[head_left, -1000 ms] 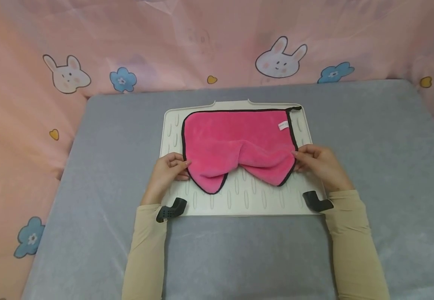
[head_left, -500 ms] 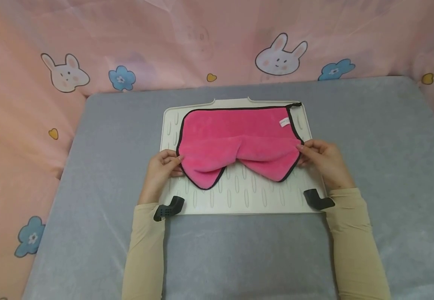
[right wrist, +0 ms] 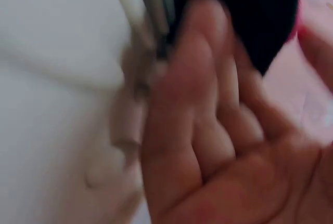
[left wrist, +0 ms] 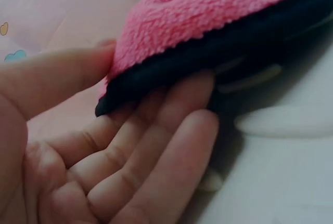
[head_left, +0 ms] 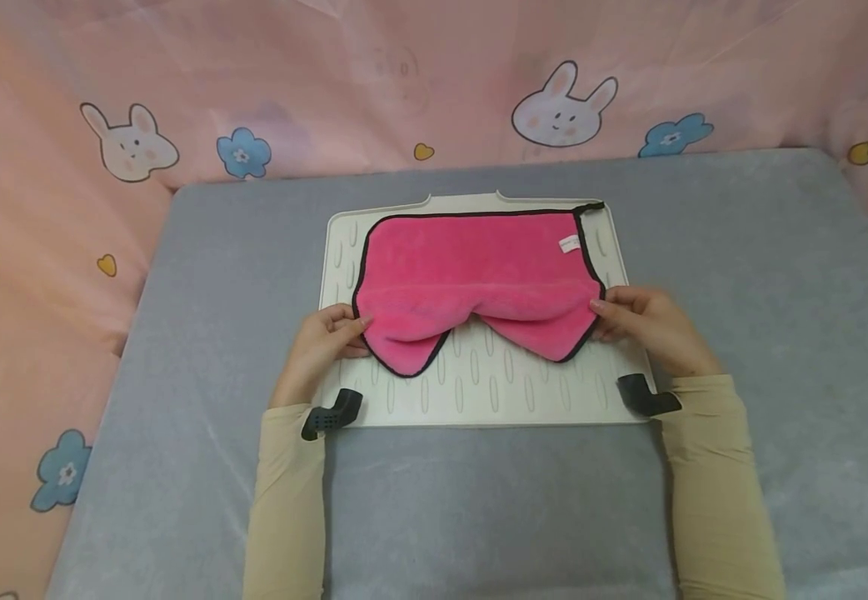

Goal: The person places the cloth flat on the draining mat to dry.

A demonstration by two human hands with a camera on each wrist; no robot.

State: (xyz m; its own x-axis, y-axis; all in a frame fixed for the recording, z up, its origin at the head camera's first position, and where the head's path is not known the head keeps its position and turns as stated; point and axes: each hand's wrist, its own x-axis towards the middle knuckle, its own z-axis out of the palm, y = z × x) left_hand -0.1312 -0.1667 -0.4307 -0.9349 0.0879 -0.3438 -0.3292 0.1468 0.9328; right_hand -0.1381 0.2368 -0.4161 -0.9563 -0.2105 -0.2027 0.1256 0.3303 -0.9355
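Observation:
A pink plush towel with black edging and a small white tag lies over a white ribbed mat. Its near part is bunched and lifted, with two rounded corners hanging toward the front. My left hand pinches the towel's left edge, thumb on top and fingers beneath. In the left wrist view, the thumb presses the pink pile while the fingers support the dark underside. At the right edge, my right hand pinches the towel likewise. The right wrist view is blurred, with fingers under the black underside.
The mat sits on a grey cloth-covered table. A pink curtain printed with rabbits and flowers hangs behind and at the left. Dark wrist cameras stick out from both beige sleeves.
Both hands have moved slightly outward with the towel edges, drawing the towel's near part wider. In the last half second, the right hand has dipped a little toward the front.

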